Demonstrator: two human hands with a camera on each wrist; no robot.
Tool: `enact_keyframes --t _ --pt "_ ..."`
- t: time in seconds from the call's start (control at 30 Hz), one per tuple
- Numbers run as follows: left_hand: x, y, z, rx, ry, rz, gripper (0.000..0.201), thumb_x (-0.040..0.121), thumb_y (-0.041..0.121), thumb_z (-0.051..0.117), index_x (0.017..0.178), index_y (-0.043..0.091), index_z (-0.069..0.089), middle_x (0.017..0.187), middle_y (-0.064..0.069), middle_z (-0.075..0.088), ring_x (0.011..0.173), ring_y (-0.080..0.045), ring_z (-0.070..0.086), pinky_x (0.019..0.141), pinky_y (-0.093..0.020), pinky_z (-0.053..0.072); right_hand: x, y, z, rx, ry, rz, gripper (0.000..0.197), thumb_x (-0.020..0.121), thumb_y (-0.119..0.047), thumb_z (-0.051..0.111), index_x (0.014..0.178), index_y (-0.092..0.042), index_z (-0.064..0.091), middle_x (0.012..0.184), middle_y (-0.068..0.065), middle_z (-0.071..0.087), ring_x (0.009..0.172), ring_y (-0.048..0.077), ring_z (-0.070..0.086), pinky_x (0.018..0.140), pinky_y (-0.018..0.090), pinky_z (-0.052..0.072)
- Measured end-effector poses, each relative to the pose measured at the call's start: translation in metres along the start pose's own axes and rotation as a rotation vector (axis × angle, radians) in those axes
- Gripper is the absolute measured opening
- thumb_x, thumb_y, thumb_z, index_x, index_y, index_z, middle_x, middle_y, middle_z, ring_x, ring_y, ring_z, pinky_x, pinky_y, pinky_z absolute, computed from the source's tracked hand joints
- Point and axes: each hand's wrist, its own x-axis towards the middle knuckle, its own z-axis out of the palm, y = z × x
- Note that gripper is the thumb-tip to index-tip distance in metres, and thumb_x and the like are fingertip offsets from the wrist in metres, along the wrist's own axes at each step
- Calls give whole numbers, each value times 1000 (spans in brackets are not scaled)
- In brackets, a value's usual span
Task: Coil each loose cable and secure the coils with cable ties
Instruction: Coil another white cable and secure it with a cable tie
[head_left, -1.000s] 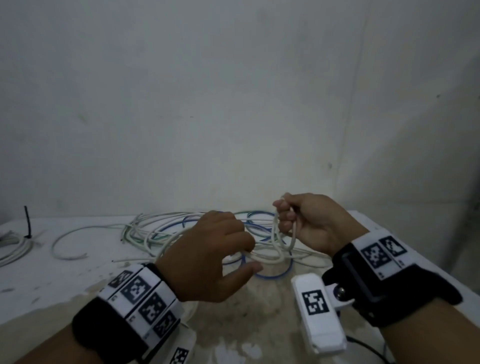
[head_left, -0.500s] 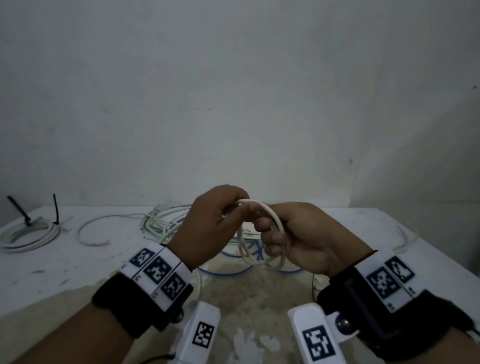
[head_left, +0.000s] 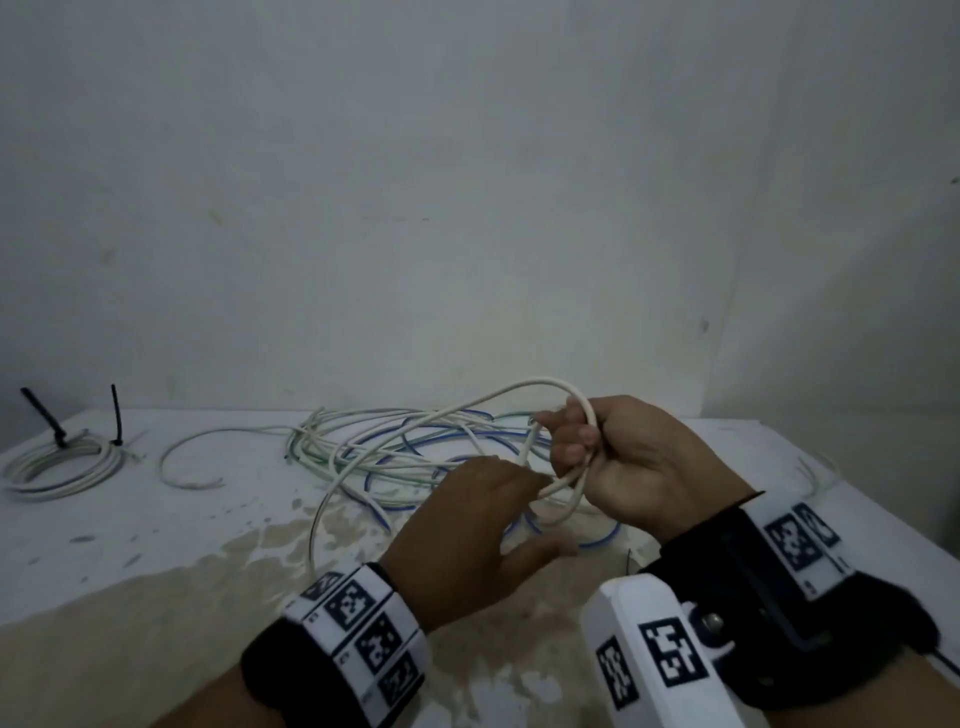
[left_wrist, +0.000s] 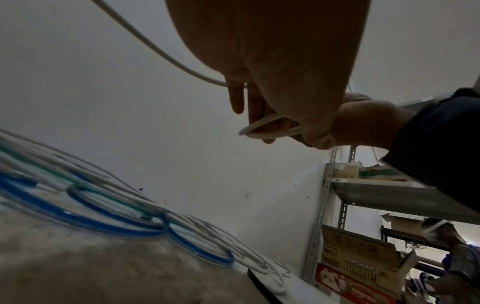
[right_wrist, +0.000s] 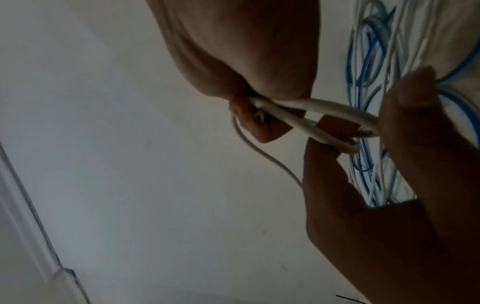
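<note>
Coil (head_left: 62, 460) of white cable sits far left on the table (head_left: 156, 551), already bound w/ two black cable ties (head_left: 115, 415) sticking up. Just right of it I see a short loose white strand (head_left: 179, 457) curving on the tabletop. Mid-table lies the tangle of loose cables (head_left: 395, 449), white, blue & green mixed, well apart from the tied coil. My left hand (head_left: 467, 540) hovers in front of that tangle, thumb out to the side; the fingers reach toward the white cable (head_left: 467, 410), which runs past them in the left wrist view, but I can't tell whether they're clamped on it. That cable arcs up from the tangle & over to my right hand (head_left: 623, 462), whose fingers are curled around a few small loops of it, holding them above the table. Metal shelving (left_wrist: 376, 193) w/ cardboard boxes (left_wrist: 361, 265) shows at far right in the left wrist view.
</note>
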Motion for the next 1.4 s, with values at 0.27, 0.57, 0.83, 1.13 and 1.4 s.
enact_keyframes --t 0.27,0.57,0.83,1.13,1.4 --pt "-2 0 3 44 50 170 23 93 26 53 81 10 65 71 -6 61 68 -27 57 71 -35 46 -3 11 -5 -111 -24 -15 26 101 -10 38 82 3 51 50 11 49 34 13 49 45 30 55" --pt "-3 5 1 -58 -144 86 36 95 36 45 84 9 67 80 -7 65 77 -25 56 74 -33 40 -5 26 -3 -522 63 -117 34 101 -19 39 75 -4 54 56 6 45 31 11 38 32 17 29" --pt "5 31 -21 -704 401 -566 36 88 54 49 85 24 68 85 4 71 87 -9 66 78 -30 55 -1 18 -12 -626 245 -317 21 101 -16 36 83 -9 45 64 9 31 41 16 30 41 23 23" --pt "77 37 -79 -1059 -12 -832 13 98 5 42 97 2 55 53 0 51 42 -13 47 44 -23 47 -2 22 -20 -520 241 -439 27 99 -12 40 74 -5 49 56 8 44 43 21 51 55 34 43" --pt "89 37 -90 -918 -381 -871 16 97 -2 41 103 -3 55 67 -8 53 52 -15 56 50 -28 55 -3 -2 -28 75 62 -267 33 102 -15 38 72 -4 48 54 8 54 43 14 60 46 26 54"
